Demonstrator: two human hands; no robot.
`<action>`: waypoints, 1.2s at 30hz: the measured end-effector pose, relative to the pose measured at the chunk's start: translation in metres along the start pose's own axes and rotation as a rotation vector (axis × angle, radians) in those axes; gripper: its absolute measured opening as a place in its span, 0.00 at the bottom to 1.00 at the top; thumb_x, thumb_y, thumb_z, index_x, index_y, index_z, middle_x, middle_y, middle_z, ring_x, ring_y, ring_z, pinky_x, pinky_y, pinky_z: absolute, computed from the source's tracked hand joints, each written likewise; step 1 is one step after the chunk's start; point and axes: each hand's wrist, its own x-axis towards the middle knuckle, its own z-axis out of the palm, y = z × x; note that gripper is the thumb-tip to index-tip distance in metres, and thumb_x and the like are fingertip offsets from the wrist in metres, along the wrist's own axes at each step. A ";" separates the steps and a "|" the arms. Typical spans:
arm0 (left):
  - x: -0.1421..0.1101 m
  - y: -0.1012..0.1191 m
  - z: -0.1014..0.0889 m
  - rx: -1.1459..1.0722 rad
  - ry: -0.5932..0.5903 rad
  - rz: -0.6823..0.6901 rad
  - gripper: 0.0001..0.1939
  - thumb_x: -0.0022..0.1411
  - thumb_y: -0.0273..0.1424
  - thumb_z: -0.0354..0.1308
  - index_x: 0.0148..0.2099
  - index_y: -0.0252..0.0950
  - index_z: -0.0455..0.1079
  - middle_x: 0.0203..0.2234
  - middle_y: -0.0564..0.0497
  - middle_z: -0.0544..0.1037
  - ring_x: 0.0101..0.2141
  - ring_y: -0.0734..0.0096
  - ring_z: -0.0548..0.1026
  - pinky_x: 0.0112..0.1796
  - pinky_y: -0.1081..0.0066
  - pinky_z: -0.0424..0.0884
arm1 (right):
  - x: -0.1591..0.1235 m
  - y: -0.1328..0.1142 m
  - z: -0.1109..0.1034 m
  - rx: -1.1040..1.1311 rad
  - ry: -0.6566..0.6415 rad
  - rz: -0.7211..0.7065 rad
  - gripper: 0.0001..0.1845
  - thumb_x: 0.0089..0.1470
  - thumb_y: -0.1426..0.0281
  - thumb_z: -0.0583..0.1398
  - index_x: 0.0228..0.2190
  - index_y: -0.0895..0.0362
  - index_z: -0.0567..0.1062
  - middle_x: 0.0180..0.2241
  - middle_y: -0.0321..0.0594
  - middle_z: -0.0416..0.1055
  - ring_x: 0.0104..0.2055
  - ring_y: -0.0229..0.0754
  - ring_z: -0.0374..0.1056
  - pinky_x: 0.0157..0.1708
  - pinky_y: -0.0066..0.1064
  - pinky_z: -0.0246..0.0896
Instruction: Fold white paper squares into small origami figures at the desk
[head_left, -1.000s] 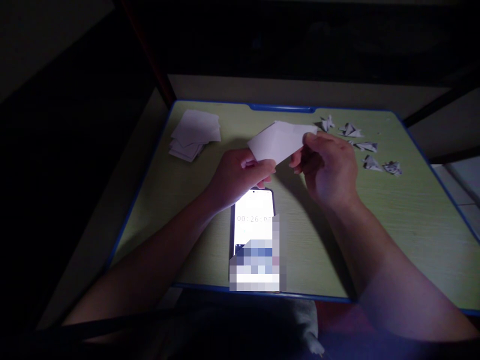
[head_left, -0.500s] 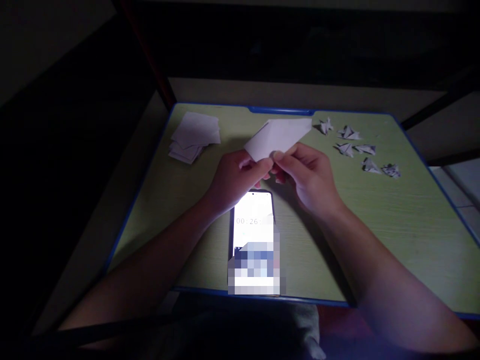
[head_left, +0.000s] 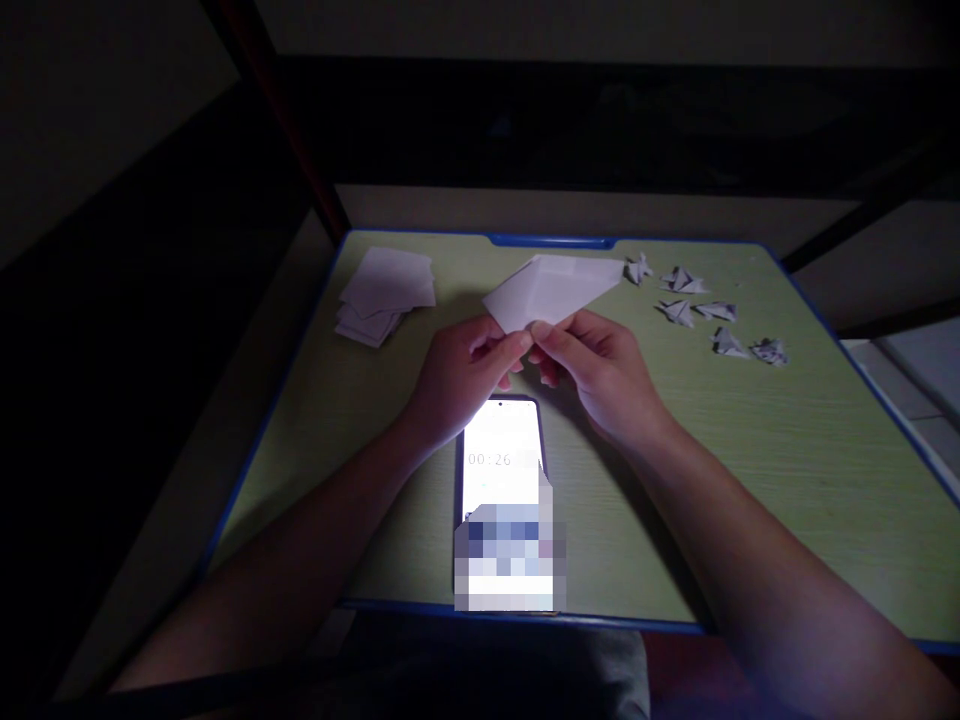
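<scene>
The paper (head_left: 559, 287) is in the upper middle of the frame, above the table (head_left: 750, 450), reaching away from the fingers (head_left: 541, 333) on its near edge, its long axis slanting from lower left to upper right. Both the left hand (head_left: 469, 375) and the right hand (head_left: 607, 370) pinch that edge between thumb and fingers, thumbs side by side, so neither is clearly nearer; the far right corner juts free, pointing towards the folded pieces (head_left: 677, 312).

Matt white paper sheet (head_left: 553, 290); smooth, wood-grained green tabletop (head_left: 750, 450); glossy-screened phone (head_left: 501, 430).
</scene>
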 end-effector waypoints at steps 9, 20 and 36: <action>-0.002 -0.001 0.003 0.079 0.012 0.037 0.09 0.57 0.31 0.59 0.25 0.34 0.69 0.18 0.56 0.73 0.18 0.82 0.69 0.18 0.82 0.64 | 0.002 0.002 -0.001 0.023 0.068 -0.048 0.15 0.49 0.64 0.68 0.20 0.56 0.71 0.18 0.31 0.67 0.18 0.30 0.59 0.18 0.28 0.50; -0.003 -0.002 0.001 0.154 -0.039 0.139 0.08 0.57 0.29 0.57 0.26 0.34 0.66 0.19 0.54 0.72 0.21 0.78 0.70 0.23 0.75 0.65 | 0.001 0.002 0.000 0.116 0.006 0.039 0.13 0.46 0.69 0.68 0.17 0.56 0.71 0.15 0.29 0.62 0.19 0.30 0.52 0.21 0.31 0.42; -0.006 0.004 0.000 0.246 -0.122 0.163 0.06 0.57 0.27 0.58 0.27 0.33 0.68 0.18 0.56 0.72 0.20 0.79 0.69 0.22 0.78 0.64 | 0.003 0.001 0.003 0.268 -0.010 -0.005 0.08 0.43 0.70 0.68 0.27 0.54 0.74 0.27 0.34 0.72 0.30 0.39 0.67 0.33 0.34 0.63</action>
